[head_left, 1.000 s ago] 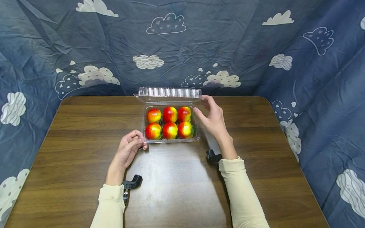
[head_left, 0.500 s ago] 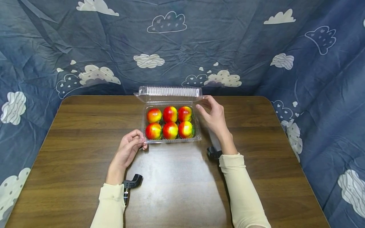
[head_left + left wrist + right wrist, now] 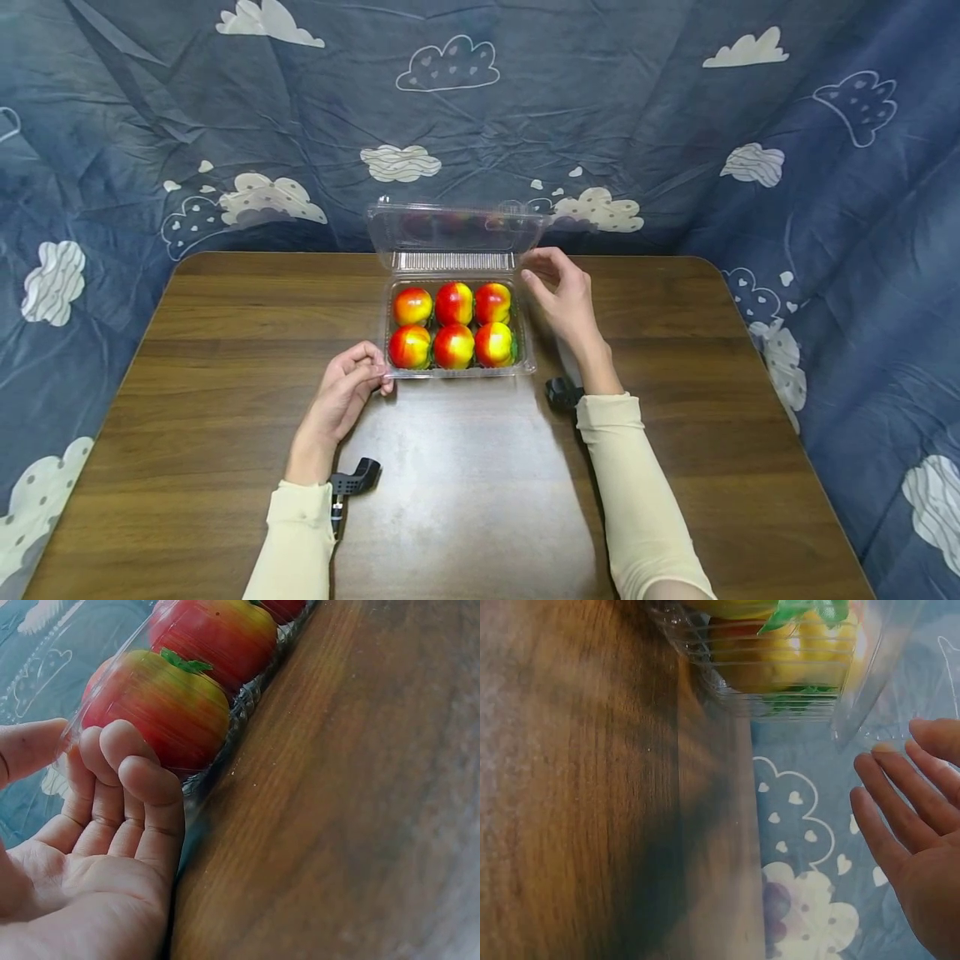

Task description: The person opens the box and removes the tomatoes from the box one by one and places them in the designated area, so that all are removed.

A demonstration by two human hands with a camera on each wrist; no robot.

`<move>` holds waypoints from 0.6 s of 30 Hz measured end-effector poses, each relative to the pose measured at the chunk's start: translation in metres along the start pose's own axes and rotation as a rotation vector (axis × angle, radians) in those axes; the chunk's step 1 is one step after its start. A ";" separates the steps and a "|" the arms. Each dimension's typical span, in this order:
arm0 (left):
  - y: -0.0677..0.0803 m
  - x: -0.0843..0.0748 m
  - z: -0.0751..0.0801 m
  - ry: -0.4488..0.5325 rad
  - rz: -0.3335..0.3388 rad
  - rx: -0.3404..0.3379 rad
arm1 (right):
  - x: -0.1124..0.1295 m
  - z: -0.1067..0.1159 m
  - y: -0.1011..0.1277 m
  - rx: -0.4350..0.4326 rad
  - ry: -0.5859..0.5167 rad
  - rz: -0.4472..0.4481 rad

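A clear plastic clamshell container [image 3: 528, 365] lies on the table with its hinged lid [image 3: 457, 227] raised at the back. Two rows of red-and-yellow fruits [image 3: 453, 346] with green leaves fill its base. At the near left corner my left hand [image 3: 341, 396] pinches the container's rim between thumb and fingers; in the left wrist view its other fingers curl close beside a fruit [image 3: 161, 712]. My right hand [image 3: 566, 300] is at the lid's right side near the hinge. In the right wrist view its fingers [image 3: 900, 802] are extended, with fingertips right at the lid's edge.
The brown wooden table [image 3: 465, 500] has its far edge just behind the container. A blue cloth [image 3: 315, 108] with white clouds hangs behind and at the sides. Black wrist-worn cameras [image 3: 356, 477] sit at both wrists.
The lid has swung on its hinge and now shows taller above the table's far edge. My right hand has shifted slightly with it; my left hand keeps its pinch on the rim corner.
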State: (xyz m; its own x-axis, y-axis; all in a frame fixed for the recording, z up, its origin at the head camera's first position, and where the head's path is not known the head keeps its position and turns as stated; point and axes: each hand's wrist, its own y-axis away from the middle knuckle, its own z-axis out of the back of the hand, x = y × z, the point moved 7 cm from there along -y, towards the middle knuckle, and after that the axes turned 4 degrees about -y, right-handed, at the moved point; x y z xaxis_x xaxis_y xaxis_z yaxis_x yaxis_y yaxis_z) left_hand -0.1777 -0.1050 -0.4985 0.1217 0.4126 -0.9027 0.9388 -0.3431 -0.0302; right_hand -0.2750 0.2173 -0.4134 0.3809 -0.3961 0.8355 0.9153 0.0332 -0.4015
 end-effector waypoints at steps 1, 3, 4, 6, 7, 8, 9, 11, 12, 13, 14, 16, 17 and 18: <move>0.000 0.000 0.000 -0.004 0.002 0.001 | -0.001 0.000 -0.001 0.002 0.004 -0.001; 0.000 0.000 0.001 -0.016 0.002 0.005 | -0.003 -0.001 -0.003 0.004 0.008 0.000; 0.000 0.000 0.001 -0.023 0.001 0.009 | -0.004 -0.002 -0.004 0.004 0.010 0.001; 0.000 0.000 0.000 -0.034 -0.002 0.020 | -0.005 -0.002 -0.005 0.001 0.008 0.003; 0.000 0.000 0.000 -0.038 -0.004 0.023 | -0.006 -0.003 -0.006 -0.002 0.003 0.006; 0.000 0.000 0.000 -0.038 -0.006 0.028 | -0.006 -0.003 -0.007 -0.006 -0.006 0.009; 0.000 0.000 0.001 -0.039 -0.006 0.030 | -0.007 -0.004 -0.008 -0.010 -0.013 0.012; 0.000 -0.001 0.001 -0.040 -0.006 0.032 | -0.007 -0.004 -0.009 -0.017 -0.034 0.022; 0.000 -0.001 0.001 -0.039 -0.005 0.033 | -0.007 -0.005 -0.010 -0.019 -0.046 0.028; 0.000 -0.001 0.001 -0.039 -0.005 0.031 | -0.006 -0.006 -0.010 -0.019 -0.057 0.034; 0.000 -0.001 0.000 -0.041 -0.004 0.034 | -0.004 -0.006 -0.010 -0.020 -0.071 0.040; 0.000 -0.001 0.000 -0.044 -0.001 0.033 | 0.002 -0.006 -0.009 -0.021 -0.085 0.047; 0.000 -0.001 -0.001 -0.042 0.000 0.032 | 0.006 -0.005 -0.009 -0.022 -0.089 0.049; 0.000 -0.001 -0.001 -0.041 0.001 0.030 | 0.009 -0.005 -0.008 -0.022 -0.089 0.048</move>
State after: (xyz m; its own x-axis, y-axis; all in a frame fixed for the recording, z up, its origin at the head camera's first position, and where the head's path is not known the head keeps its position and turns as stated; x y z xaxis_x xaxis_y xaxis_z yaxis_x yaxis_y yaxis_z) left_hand -0.1772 -0.1052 -0.4971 0.1086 0.3774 -0.9196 0.9285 -0.3690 -0.0417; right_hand -0.2796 0.2086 -0.4046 0.4348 -0.3119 0.8448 0.8931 0.0290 -0.4490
